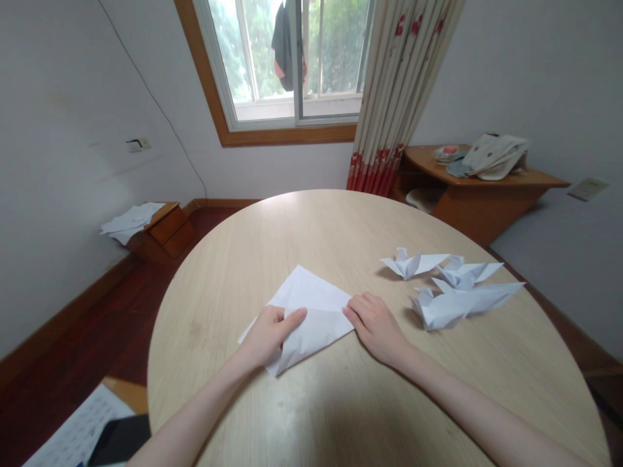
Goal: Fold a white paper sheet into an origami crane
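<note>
A partly folded sheet of white paper point(316, 329) lies in front of me on the round table. At its left side my left hand point(267, 331) grips it, thumb on top and the other fingers out of sight underneath. My right hand point(374, 322) is closed at the paper's right corner, fingers bent together over the edge. Several folded white paper birds point(445, 310) stand to the right of my right hand, set close to one another.
The round wooden table point(214, 272) fills the middle. A wooden desk point(491, 185) with a cloth bag point(499, 155) stands back right. Papers cover a small cabinet point(168, 227) at left. Lower left, a black flat object point(121, 441) lies beside a printed sheet point(80, 425).
</note>
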A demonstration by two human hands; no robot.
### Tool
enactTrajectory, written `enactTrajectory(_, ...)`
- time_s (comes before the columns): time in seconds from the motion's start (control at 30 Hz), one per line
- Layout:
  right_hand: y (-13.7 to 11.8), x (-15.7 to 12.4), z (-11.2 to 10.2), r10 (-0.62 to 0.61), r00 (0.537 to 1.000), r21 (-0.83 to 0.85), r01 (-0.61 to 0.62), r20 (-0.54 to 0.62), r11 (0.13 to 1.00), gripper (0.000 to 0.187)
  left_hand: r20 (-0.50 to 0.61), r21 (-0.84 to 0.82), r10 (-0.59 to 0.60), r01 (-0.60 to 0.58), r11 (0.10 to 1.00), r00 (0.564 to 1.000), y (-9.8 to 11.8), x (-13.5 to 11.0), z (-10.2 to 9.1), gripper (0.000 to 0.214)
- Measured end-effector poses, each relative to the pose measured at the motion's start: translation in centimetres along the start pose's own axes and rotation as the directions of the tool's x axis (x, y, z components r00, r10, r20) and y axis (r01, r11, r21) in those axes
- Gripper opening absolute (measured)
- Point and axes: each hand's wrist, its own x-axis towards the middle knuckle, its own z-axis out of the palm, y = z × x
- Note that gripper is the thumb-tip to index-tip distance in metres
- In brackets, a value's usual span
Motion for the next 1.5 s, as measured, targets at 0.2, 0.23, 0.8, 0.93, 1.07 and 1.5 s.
enactTrajectory(0.2, -0.1, 0.0, -0.2, -0.01, 1.0, -0.005, 0.01, 0.008, 1.0, 0.033, 0.18, -0.177, -0.08, 0.112, 0.978, 0.98, 0.2, -0.5, -0.3, 0.046)
enactTrajectory(0.23, -0.2, 0.0, -0.3, -0.013, 1.0, -0.005, 0.013, 0.008, 1.0, 0.033, 0.226, -0.2, -0.079, 0.126, 0.972, 0.971, 0.3, -0.6, -0.4, 0.044)
enactTrajectory(0.8, -0.7, 0.0, -0.9, -0.159, 0.979, 0.081, 0.149, 0.129, 0.986, 0.029, 0.607, -0.284, -0.08, 0.309, 0.908, 0.791, -1.1, 0.0, 1.0, 0.054)
enactTrajectory(0.93, -0.7, 0.0, -0.7, -0.16, 0.979, 0.061, 0.154, 0.125, 0.986, 0.027, 0.635, -0.253, -0.058, 0.278, 0.927, 0.77, -0.8, 0.0, 1.6, 0.041)
enactTrajectory(1.07, -0.8, 0.0, -0.7, -0.158, 0.98, 0.053, 0.153, 0.124, 0.987, 0.027, 0.704, -0.182, -0.034, 0.227, 0.957, 0.71, -0.3, -0.4, 1.8, 0.025)
enactTrajectory(1.5, -0.7, 0.0, -0.7, -0.165, 0.976, 0.082, 0.155, 0.143, 0.985, 0.026, 0.485, -0.345, 0.036, 0.153, 0.926, 0.874, -1.2, 0.1, 2.3, 0.03)
